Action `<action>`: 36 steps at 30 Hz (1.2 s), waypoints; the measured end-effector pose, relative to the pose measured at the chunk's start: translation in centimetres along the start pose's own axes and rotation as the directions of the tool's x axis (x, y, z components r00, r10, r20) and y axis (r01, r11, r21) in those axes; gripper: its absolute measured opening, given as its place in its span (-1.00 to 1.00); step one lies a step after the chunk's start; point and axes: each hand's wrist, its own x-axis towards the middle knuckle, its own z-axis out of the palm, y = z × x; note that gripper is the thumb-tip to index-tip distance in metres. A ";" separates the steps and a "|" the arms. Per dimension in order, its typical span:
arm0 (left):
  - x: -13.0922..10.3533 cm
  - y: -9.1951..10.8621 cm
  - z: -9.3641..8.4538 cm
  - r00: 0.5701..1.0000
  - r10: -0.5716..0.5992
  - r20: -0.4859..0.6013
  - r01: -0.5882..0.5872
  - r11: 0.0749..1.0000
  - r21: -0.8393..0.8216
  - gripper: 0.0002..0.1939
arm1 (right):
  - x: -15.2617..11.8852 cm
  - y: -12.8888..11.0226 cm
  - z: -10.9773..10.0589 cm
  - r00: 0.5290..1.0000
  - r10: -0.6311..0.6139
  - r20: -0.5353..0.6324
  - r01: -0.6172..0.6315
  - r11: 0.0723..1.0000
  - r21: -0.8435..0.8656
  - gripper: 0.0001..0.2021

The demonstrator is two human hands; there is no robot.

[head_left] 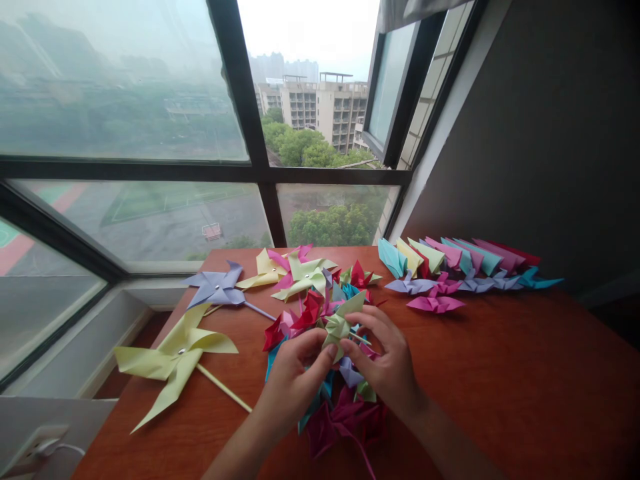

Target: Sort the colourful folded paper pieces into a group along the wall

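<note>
A small pale green origami piece (pixel 338 327) with pointed tips is held up between my two hands. My left hand (pixel 299 368) pinches its lower left side between thumb and fingers. On the other side, my right hand (pixel 389 357) grips its right edge, fingers curled and thumb below. A thin pale stick shows beside the right fingers; I cannot tell whether it belongs to the piece. Below and behind the hands lies a pile of folded paper pieces in red (pixel 309 311), blue and pink, partly hidden. Closest to me is a dark magenta paper pinwheel (pixel 345 421).
A yellow pinwheel (pixel 181 353) on a stick lies left, with a purple pinwheel (pixel 218 287) and a light green one (pixel 306 276) behind. Folded papers (pixel 450 257) stand in a row at back right, before several small origami pieces (pixel 436 304). A window (pixel 260 175) borders the wooden table (pixel 500 387).
</note>
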 end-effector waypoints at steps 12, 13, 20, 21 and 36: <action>0.3 -0.1 -0.2 0.989 0.142 0.027 -0.145 0.977 0.159 -0.77 | 0.2 0.0 -0.1 0.998 -0.054 0.040 0.052 0.998 0.046 -0.76; 0.3 -0.1 -0.2 0.989 0.143 0.029 -0.145 0.975 0.166 -0.77 | 0.2 0.0 -0.1 0.998 -0.057 0.041 0.055 0.997 0.048 -0.76; 0.3 -0.1 -0.2 0.988 0.151 0.038 -0.156 0.964 0.214 -0.77 | 0.3 -0.3 -0.2 0.997 -0.076 0.031 0.075 0.997 0.030 -0.79; 0.3 -0.1 -0.2 0.987 0.153 0.038 -0.158 0.963 0.220 -0.77 | 0.3 -0.3 -0.2 0.996 -0.079 0.030 0.078 0.997 0.025 -0.79; -0.1 0.3 -0.6 0.997 0.067 -0.036 -0.058 0.977 0.204 -0.72 | 0.2 0.2 -0.6 0.996 0.088 0.023 -0.091 0.940 0.329 -0.73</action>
